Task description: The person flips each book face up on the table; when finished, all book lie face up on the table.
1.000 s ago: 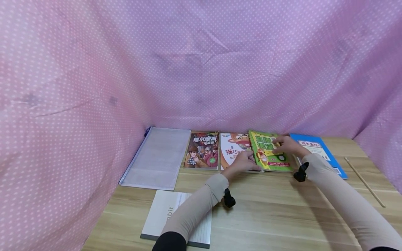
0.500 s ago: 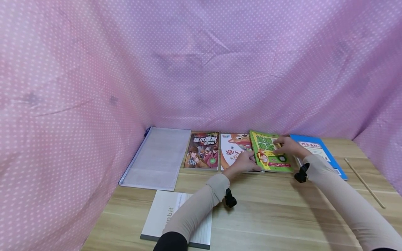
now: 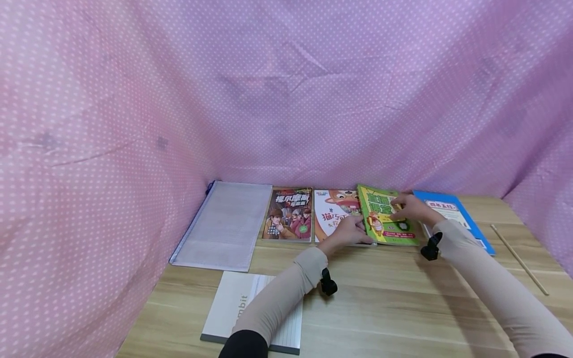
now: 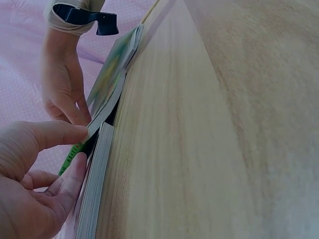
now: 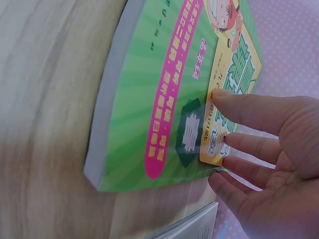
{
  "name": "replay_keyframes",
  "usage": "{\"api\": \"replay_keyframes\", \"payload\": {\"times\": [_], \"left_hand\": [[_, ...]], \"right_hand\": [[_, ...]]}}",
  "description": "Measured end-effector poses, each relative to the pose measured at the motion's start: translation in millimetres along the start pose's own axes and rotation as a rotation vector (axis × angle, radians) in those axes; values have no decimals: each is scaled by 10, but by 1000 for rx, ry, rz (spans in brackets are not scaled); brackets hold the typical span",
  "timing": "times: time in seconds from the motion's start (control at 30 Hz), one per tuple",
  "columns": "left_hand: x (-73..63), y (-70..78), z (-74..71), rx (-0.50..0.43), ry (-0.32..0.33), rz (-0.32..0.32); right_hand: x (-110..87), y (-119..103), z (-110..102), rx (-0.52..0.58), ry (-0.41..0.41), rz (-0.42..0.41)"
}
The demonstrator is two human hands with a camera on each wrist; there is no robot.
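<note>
A green paperback book (image 3: 386, 226) lies in the row of books, its left part overlapping a white picture-cover book (image 3: 329, 219). In the left wrist view its near left edge stands raised above the white book's page block (image 4: 99, 174). My left hand (image 3: 346, 231) pinches that edge, thumb on top and fingers below. My right hand (image 3: 412, 208) rests its fingertips on the right part of the green cover. The right wrist view shows the thumb and fingers (image 5: 246, 112) fairly straight against the cover's yellow title panel.
A blue book (image 3: 461, 219) lies right of the green one, then a thin wooden stick (image 3: 519, 258). Farther left are a dark detective-cover book (image 3: 288, 216) and a pale zip pouch (image 3: 224, 223). A white notebook (image 3: 233, 303) lies partly under the left forearm. Pink dotted cloth (image 3: 286, 124) hangs behind.
The green book has shifted very slightly to the right, and its left edge sits a little higher. Both hands have kept their places on it.
</note>
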State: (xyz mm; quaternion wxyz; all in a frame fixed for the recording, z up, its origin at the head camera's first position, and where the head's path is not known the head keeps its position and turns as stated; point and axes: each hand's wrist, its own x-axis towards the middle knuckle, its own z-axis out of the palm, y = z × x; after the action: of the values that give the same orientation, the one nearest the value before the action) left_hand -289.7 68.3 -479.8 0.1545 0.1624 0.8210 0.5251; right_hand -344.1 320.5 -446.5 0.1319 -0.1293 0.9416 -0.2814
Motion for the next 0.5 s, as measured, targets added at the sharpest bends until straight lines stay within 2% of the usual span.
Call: {"api": "replay_keyframes", "payload": {"times": [0.23, 0.5], "left_hand": [[12, 41, 64, 28, -17, 15], [47, 93, 165, 16, -34, 0]], "right_hand": [[-79, 54, -50, 7, -21, -3], [-142, 108, -95, 15, -46, 54]]}}
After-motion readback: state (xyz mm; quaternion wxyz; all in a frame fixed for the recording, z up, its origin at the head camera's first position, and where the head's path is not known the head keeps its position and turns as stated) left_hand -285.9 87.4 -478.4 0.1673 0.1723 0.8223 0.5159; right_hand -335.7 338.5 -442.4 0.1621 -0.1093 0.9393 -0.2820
